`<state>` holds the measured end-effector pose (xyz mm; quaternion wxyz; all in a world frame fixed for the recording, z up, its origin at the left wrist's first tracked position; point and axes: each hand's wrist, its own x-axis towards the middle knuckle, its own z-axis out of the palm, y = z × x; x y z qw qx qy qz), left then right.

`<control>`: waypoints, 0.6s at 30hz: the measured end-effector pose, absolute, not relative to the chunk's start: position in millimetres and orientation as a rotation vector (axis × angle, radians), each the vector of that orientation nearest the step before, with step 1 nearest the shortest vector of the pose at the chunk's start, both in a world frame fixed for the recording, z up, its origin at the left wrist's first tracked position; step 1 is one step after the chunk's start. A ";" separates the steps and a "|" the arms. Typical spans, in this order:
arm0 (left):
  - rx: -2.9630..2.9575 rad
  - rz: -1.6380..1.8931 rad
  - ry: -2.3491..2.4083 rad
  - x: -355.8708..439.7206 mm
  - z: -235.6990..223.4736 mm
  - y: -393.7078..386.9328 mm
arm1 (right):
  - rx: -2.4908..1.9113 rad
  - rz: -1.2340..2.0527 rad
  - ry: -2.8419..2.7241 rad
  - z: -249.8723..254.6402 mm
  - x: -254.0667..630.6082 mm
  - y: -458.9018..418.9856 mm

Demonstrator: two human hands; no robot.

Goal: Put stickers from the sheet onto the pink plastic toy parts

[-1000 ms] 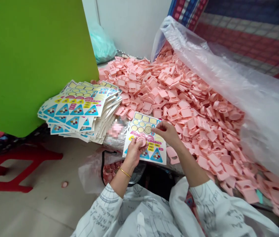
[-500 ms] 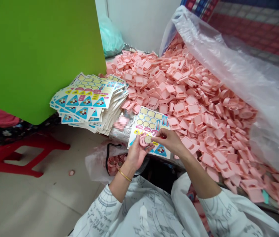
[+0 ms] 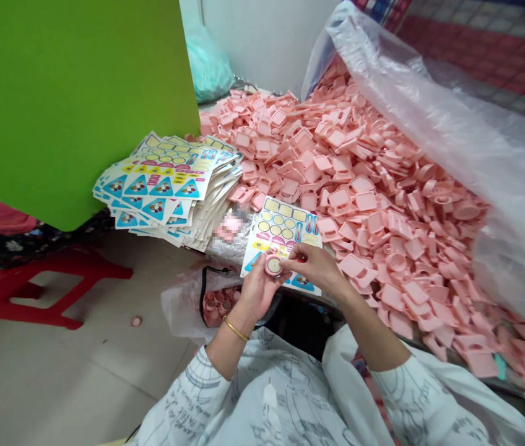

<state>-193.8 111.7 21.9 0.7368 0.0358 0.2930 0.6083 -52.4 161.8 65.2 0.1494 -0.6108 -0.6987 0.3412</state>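
Note:
My left hand point(image 3: 261, 284) is closed around a small round pink plastic piece point(image 3: 272, 254), its face turned up. A cream round sticker point(image 3: 273, 265) lies within the rim of that piece. The fingers of my right hand point(image 3: 311, 266) are pinched together at the sticker's right edge; whether they still grip it or only press it is hard to see. Just beneath both hands lies a sticker sheet point(image 3: 285, 221) with cream circles, rectangles and blue triangles, partly covered by the hands.
A large heap of pink plastic pieces point(image 3: 337, 167) fills the right, beside a clear plastic sheet point(image 3: 411, 99). Stacked sticker sheets point(image 3: 164, 179) lie left, near a green panel point(image 3: 77, 93). Below is an open bag point(image 3: 218, 303) of pink pieces. A red stool point(image 3: 58, 297) stands on the floor.
The round sticker has moved left from overlapping the pink piece's right side to sitting centred on its face. My right fingers have shifted slightly with it; my left hand keeps its hold.

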 end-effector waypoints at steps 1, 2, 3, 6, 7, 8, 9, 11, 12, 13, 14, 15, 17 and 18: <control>0.080 1.337 0.649 -193.7 21.6 111.7 | -1.758 0.979 -2.011 65.2 -52.5 161.5; 0.082 1.336 0.655 -193.5 21.6 111.6 | -1.761 0.968 -2.016 65.2 -52.5 161.3; 0.083 1.333 0.660 -193.3 21.6 111.6 | -1.762 0.954 -2.023 65.3 -52.7 161.2; 0.073 1.327 0.666 -192.7 22.2 111.4 | -1.767 0.914 -2.040 65.2 -53.3 161.0; 0.069 1.325 0.666 -192.5 22.3 111.2 | -1.769 0.905 -2.042 65.0 -53.4 161.0; 0.068 1.323 0.667 -192.4 22.4 111.1 | -1.772 0.902 -2.042 64.6 -53.5 161.0; 0.068 1.320 0.668 -192.3 22.2 111.0 | -1.775 0.900 -2.044 64.1 -53.6 161.0; 0.067 1.318 0.673 -192.0 21.3 110.8 | -1.782 0.893 -2.049 62.5 -53.4 161.0; 0.066 1.319 0.676 -191.9 20.7 110.8 | -1.787 0.888 -2.051 61.5 -53.3 161.0; 0.064 1.319 0.678 -191.7 20.0 110.7 | -1.793 0.880 -2.053 60.6 -53.1 161.0; 0.064 1.319 0.681 -191.6 19.4 110.7 | -1.800 0.867 -2.054 59.7 -53.1 160.9; 0.065 1.318 0.685 -191.4 18.9 110.6 | -1.806 0.855 -2.055 59.0 -53.1 160.8; 0.070 1.315 0.695 -191.1 18.4 110.5 | -1.814 0.832 -2.061 58.0 -53.4 160.4; 0.073 1.313 0.698 -191.0 18.2 110.3 | -1.816 0.821 -2.068 57.8 -53.7 160.1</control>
